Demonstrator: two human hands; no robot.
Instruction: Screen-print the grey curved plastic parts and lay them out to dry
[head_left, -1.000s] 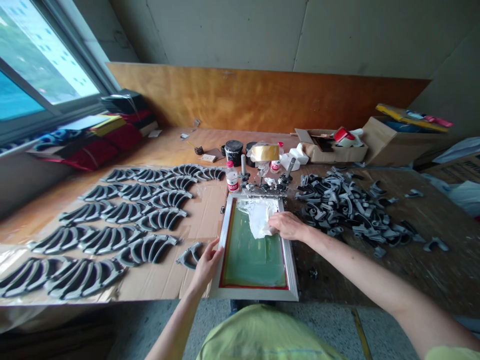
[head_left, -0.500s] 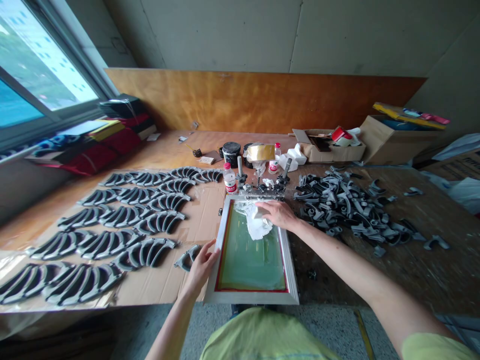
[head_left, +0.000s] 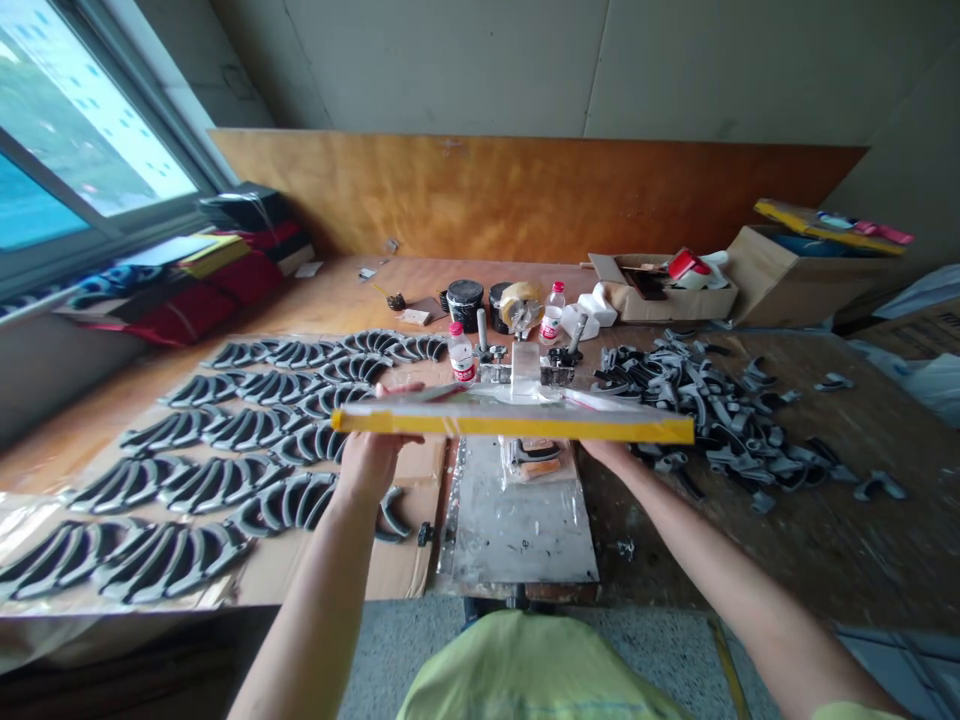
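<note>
A screen-printing frame [head_left: 517, 422], hinged at its far end, is tilted up so that its yellow-taped near edge faces me. My left hand [head_left: 373, 448] grips the frame's left end. My right hand [head_left: 611, 455] is under the frame's right part, and the frame hides its fingers. Below the raised frame lies a grey metal base plate [head_left: 517, 525] with a small part [head_left: 531, 462] on it under clear film. A white cloth lies on top of the frame, barely visible.
Rows of dark curved plastic parts [head_left: 225, 440] lie on cardboard at left. A loose heap of the same parts [head_left: 697, 410] sits at right. Bottles [head_left: 461, 357], ink jars [head_left: 466, 303], a tape roll [head_left: 520, 300] and cardboard boxes [head_left: 667, 285] stand behind. A window is at far left.
The frame lay flat with my right hand pressing a white cloth on the green mesh. Now both hands have swung the frame upward, uncovering the base plate.
</note>
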